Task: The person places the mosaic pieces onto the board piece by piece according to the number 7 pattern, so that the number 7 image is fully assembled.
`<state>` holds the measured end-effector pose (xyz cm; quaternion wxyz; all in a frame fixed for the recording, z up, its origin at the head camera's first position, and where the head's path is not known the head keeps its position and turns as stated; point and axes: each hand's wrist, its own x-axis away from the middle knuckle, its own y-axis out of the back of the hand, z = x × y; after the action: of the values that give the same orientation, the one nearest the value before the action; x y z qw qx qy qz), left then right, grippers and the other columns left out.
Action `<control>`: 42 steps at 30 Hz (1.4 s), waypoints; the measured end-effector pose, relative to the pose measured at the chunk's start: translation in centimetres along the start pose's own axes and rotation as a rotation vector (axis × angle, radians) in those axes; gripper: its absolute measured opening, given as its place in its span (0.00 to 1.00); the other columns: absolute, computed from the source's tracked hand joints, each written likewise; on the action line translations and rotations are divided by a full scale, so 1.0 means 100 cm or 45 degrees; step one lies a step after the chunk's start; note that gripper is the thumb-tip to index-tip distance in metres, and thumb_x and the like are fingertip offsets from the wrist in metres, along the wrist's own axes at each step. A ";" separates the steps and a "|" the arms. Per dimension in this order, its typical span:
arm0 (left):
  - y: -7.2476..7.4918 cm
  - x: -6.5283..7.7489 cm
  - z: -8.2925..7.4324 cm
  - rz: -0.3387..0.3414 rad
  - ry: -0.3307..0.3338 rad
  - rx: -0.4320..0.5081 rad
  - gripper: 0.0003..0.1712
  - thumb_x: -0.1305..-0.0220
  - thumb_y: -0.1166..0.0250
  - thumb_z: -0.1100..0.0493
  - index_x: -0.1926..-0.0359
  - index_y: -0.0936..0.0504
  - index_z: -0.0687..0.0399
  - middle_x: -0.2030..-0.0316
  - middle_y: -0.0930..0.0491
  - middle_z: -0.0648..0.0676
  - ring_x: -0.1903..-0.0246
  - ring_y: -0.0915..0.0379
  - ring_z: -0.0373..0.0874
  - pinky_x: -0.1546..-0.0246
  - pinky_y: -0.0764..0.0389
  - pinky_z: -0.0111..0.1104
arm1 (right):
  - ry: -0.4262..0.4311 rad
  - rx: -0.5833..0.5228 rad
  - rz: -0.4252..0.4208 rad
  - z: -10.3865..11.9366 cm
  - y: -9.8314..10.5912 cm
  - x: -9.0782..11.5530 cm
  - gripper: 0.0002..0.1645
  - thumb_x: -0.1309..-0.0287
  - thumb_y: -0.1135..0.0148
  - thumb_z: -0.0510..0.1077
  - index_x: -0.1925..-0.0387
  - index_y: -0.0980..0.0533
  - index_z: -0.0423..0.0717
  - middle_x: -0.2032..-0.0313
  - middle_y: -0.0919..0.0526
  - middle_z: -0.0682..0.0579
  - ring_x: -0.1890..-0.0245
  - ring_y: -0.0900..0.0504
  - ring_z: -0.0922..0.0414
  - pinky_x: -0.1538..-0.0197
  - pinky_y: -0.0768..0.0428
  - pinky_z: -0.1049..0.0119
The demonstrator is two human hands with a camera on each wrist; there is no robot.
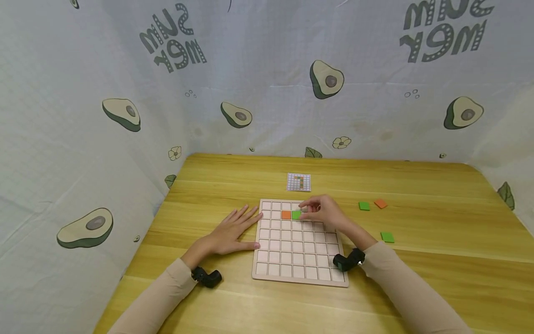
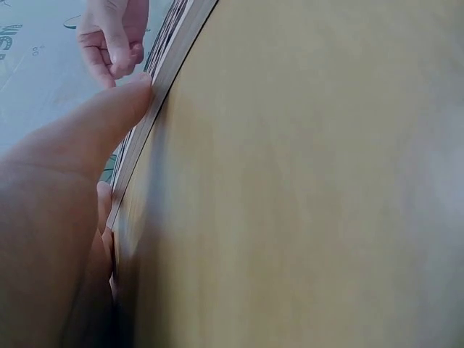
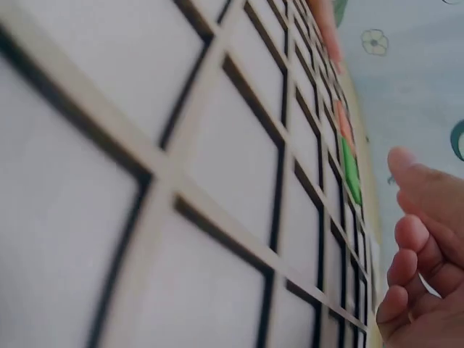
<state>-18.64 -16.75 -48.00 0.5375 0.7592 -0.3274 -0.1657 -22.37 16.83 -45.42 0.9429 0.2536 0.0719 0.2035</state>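
A pale square grid board (image 1: 298,234) lies on the table. Near its far edge, an orange square tile (image 1: 286,215) and a green square tile (image 1: 296,215) sit side by side in neighbouring cells. My right hand (image 1: 323,212) hovers just right of that green tile, thumb and fingers loosely bent. In the right wrist view its fingertips (image 3: 411,232) look apart from the green tile (image 3: 351,170), with nothing seen between them. Spread beside the board's left edge, my left hand (image 1: 231,234) touches it with thumb and fingertips; the left wrist view shows the thumb (image 2: 123,105) against the side.
To the right on the wooden table (image 1: 438,222) lie a green tile (image 1: 364,206), an orange tile (image 1: 380,203) and another green tile (image 1: 387,237). A small card with a coloured grid pattern (image 1: 298,182) lies beyond the board. A printed cloth (image 1: 271,83) hangs behind.
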 end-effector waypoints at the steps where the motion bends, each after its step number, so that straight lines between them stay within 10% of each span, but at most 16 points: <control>1: 0.000 0.000 0.000 0.000 0.000 -0.002 0.51 0.33 0.51 0.25 0.20 0.59 0.38 0.21 0.65 0.48 0.23 0.75 0.49 0.26 0.69 0.46 | 0.008 -0.004 0.003 0.001 0.003 0.001 0.19 0.47 0.25 0.36 0.56 0.17 0.29 0.77 0.27 0.50 0.75 0.33 0.57 0.74 0.36 0.71; 42: 0.001 0.001 -0.004 -0.014 -0.011 0.000 0.52 0.33 0.50 0.25 0.20 0.59 0.40 0.21 0.65 0.49 0.23 0.74 0.51 0.26 0.68 0.47 | 0.059 0.030 0.051 -0.040 0.089 0.093 0.18 0.43 0.30 0.33 0.52 0.20 0.27 0.71 0.23 0.52 0.74 0.29 0.61 0.74 0.29 0.71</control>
<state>-18.36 -16.53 -47.78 0.5353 0.7602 -0.3254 -0.1718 -17.93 29.55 -44.62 0.9337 0.2612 0.0911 0.2272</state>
